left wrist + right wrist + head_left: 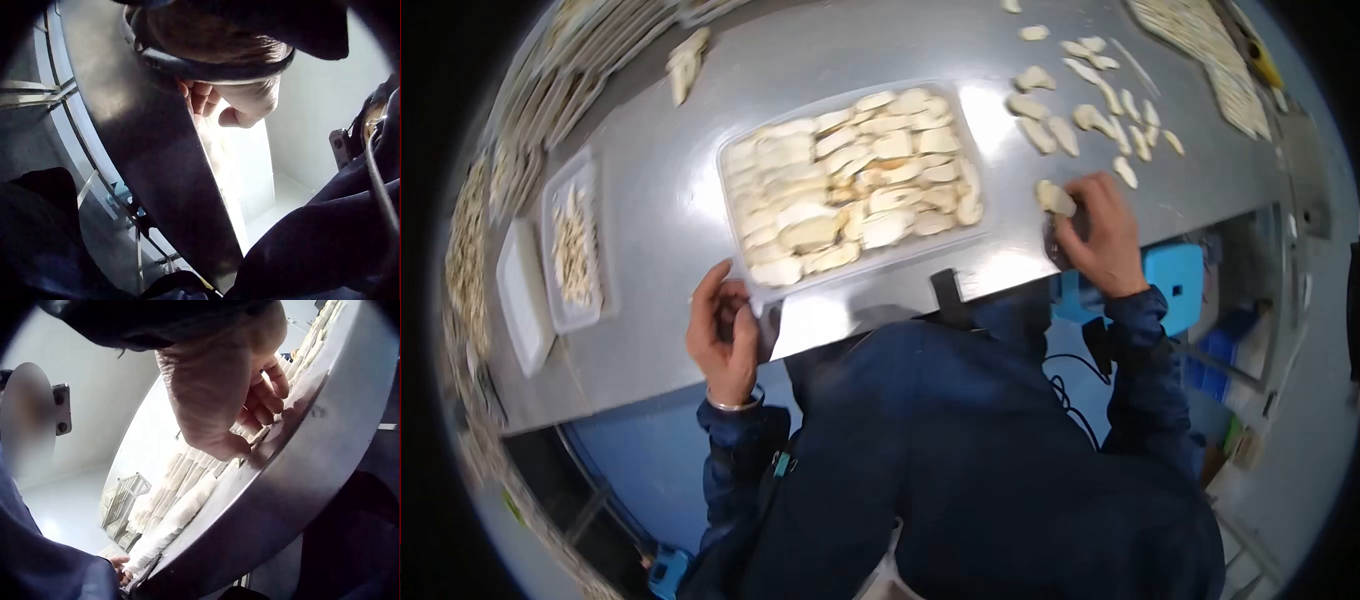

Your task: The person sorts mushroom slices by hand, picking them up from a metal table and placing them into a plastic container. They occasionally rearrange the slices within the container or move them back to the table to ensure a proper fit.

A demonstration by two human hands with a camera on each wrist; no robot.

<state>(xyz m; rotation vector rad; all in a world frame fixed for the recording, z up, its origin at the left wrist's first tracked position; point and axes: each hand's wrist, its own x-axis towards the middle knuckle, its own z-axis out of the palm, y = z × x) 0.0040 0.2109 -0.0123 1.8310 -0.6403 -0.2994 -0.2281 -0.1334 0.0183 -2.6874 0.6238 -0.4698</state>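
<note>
Pale mushroom-like slices (890, 228) lie in overlapping rows in a clear shallow tray (852, 278) on the metal table. To the right of the tray, my right hand (1103, 232) is low over the table near its front edge. Its thumb and fingertips pinch a pale slice (1055, 198); in the right wrist view the right hand (219, 394) mostly covers it. My left hand (722, 335) rests by the tray's near left corner, fingers loosely bent and holding nothing. The left wrist view shows the left hand (247, 100) with its fingers at the table edge.
Loose slices (1028, 105) are scattered at the back right. A small tray (600, 245) of thin pieces and a white tray (522, 300) stand at the left. Slice-covered racks (570, 60) line the far left, and another slice-covered sheet (1210, 60) the far right.
</note>
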